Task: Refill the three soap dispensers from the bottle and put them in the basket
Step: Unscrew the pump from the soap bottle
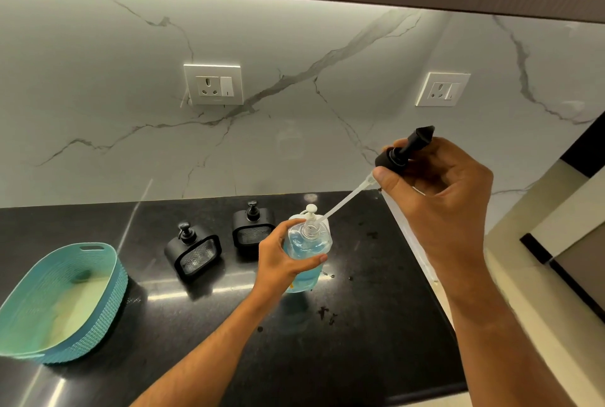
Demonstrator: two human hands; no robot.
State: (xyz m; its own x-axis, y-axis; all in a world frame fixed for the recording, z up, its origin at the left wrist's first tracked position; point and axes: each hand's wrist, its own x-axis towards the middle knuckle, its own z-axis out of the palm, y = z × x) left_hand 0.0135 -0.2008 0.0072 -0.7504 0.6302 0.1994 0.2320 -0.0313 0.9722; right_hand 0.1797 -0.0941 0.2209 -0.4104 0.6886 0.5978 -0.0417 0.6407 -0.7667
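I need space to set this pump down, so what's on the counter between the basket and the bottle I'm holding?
In the head view, one black soap dispenser stands between the basket and the bottle, with a second dispenser farther back.

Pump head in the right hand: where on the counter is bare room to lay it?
Bare counter lies between the basket and the left hand. It is crowded around the two black dispensers and the bottle.

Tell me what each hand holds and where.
Left hand grips the clear dispenser of blue soap round its body. Right hand pinches the black pump at its collar, tube tip at the dispenser's open neck.
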